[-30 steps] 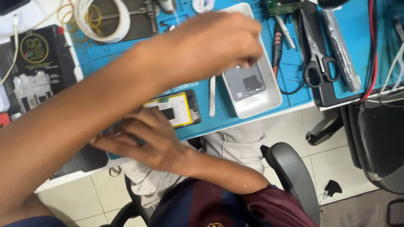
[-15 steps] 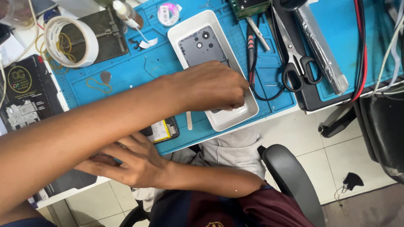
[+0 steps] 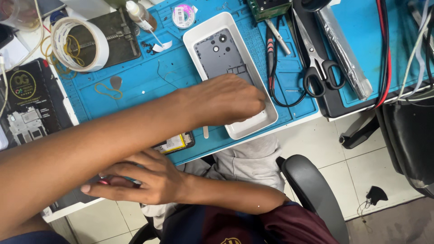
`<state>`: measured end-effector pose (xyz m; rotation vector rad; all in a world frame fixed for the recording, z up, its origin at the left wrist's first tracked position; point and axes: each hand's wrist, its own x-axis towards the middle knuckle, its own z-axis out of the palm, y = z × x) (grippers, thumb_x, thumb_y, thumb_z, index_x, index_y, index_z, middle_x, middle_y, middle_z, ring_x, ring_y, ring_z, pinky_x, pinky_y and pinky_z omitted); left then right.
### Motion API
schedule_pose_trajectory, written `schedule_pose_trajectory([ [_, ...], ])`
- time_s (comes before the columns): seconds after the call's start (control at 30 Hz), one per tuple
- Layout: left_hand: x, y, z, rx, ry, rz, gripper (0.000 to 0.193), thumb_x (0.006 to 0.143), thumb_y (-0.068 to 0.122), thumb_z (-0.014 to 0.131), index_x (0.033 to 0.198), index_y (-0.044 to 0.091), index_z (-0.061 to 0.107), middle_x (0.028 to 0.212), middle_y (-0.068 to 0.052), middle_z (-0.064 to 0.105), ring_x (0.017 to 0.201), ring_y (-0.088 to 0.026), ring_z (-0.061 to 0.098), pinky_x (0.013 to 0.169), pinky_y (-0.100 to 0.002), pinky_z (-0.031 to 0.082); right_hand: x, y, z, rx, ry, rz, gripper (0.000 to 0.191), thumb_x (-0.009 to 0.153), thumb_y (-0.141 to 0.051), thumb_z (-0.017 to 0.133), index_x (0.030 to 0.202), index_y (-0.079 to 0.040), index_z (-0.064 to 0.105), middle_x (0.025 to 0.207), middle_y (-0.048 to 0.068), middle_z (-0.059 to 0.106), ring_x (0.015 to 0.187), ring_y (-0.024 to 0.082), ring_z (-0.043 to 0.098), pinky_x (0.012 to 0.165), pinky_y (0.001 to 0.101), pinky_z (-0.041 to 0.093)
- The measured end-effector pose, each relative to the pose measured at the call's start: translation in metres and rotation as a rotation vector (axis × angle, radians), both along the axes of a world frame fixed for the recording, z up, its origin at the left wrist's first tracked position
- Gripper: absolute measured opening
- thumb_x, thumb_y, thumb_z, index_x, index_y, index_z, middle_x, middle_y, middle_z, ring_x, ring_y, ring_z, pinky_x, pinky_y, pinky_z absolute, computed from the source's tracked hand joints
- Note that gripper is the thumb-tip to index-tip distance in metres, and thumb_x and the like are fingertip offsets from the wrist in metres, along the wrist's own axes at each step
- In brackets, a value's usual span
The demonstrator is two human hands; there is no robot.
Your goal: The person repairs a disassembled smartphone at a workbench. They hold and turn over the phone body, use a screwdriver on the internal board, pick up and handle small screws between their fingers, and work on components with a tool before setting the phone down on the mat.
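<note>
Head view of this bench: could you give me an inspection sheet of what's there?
Surface: blue work mat on a white bench.
Job's things: white tray holding a grey phone back cover.
Clutter: tape roll, scissors, an opened phone at the bench edge.
Grippers: left hand reaches into the tray's near end, fingertips hidden; right hand is curled on a small red and teal thing.
Cables: black lead beside the tray; red cable at the far side.
Surroundings: black chair, tiled floor.
</note>
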<state>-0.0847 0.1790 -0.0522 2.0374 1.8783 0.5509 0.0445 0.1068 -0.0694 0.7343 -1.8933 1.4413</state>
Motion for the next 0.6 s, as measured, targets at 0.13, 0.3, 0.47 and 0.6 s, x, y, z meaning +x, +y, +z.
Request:
schedule_pose_trajectory([
  [0.13, -0.003, 0.000, 0.000, 0.002, -0.046, 0.006, 0.014, 0.079, 0.007, 0.070, 0.068, 0.001, 0.064, 0.079, -0.015, 0.067, 0.075, -0.037, 0.069, 0.058, -0.048, 0.053, 0.006, 0.003, -0.008, 0.014, 0.096, -0.027, 0.037, 0.100, 0.002, 0.078, 0.131, -0.017, 0.070, 0.110, 0.004, 0.071, 0.101, 0.022, 0.065, 0.094, 0.0406, 0.060],
  [0.3, -0.002, -0.002, -0.001, 0.092, -0.099, -0.034, 0.017, 0.069, 0.011, 0.076, 0.072, -0.001, 0.065, 0.082, -0.014, 0.069, 0.077, -0.038, 0.069, 0.059, -0.048, 0.053, 0.014, 0.008, -0.012, -0.034, 0.164, -0.019, 0.032, 0.101, 0.001, 0.074, 0.128, -0.015, 0.071, 0.111, 0.007, 0.073, 0.094, 0.021, 0.067, 0.085, 0.0367, 0.062],
  [0.47, 0.003, 0.000, -0.006, 0.073, -0.060, -0.012, 0.011, 0.081, 0.010, 0.073, 0.077, 0.002, 0.067, 0.086, -0.013, 0.069, 0.082, -0.037, 0.070, 0.062, -0.048, 0.054, 0.017, 0.016, -0.005, -0.080, 0.227, -0.021, 0.027, 0.104, 0.002, 0.069, 0.126, -0.013, 0.072, 0.113, 0.009, 0.073, 0.094, 0.022, 0.068, 0.083, 0.0372, 0.062],
  [0.6, 0.010, 0.000, -0.003, 0.049, 0.118, -0.014, 0.003, 0.083, 0.004, 0.066, 0.085, 0.003, 0.067, 0.090, -0.011, 0.068, 0.086, -0.034, 0.071, 0.064, -0.045, 0.057, 0.024, 0.021, -0.011, -0.110, 0.280, -0.009, 0.024, 0.102, -0.003, 0.072, 0.125, -0.011, 0.070, 0.114, 0.012, 0.073, 0.095, 0.022, 0.068, 0.081, 0.0378, 0.063],
])
